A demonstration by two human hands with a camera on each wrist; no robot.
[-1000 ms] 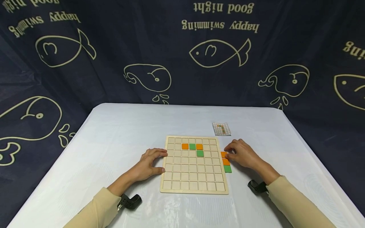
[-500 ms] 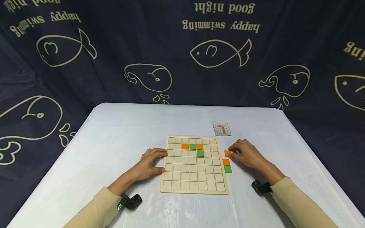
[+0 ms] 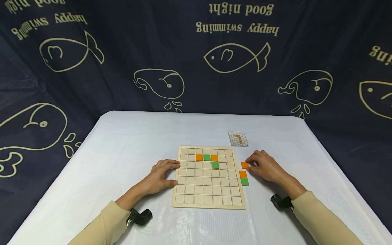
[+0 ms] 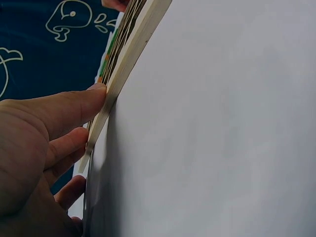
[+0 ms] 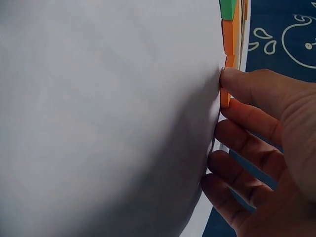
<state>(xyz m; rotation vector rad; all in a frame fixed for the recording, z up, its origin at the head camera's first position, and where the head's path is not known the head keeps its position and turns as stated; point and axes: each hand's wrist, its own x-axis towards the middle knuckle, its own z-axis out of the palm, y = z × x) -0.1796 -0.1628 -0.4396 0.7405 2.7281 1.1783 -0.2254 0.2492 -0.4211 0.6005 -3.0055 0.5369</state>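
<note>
- Head view: the right hand (image 3: pixel 264 165) is pinching an orange tile (image 3: pixel 244 165) between thumb and forefinger, just right of the wooden board (image 3: pixel 197 180). The step in hand looks to be taking up a loose tile.
- Head view: the left hand (image 3: pixel 157 178) is resting against the board's left edge with thumb and fingers spread, gripping nothing, probably steadying it.
- Head view: a row of three tiles (image 3: pixel 207 158), orange, green, orange, is sitting in the board's second row of cells, with a lower green tile (image 3: pixel 215 165) directly under its right end. A loose orange piece (image 3: pixel 243 174) and a loose green piece (image 3: pixel 245 182) are lying together beside the board's right edge; a pattern card (image 3: pixel 238 139) is lying beyond its far right corner. The next move seems to be calling for a secure pinch that avoids nudging those neighbours.
- Left wrist view: this is showing the board's thickness and the thumb touching its side, hard to read from above; tile colours are appearing only as slivers.
- Right wrist view: the thumb is covering part of the pinched tile while the remaining fingers are bending loosely, a contact clearer here than from above. Whether the tile is clearing the table (image 3: pixel 122 136), I cannot tell. The card is not showing here.
</note>
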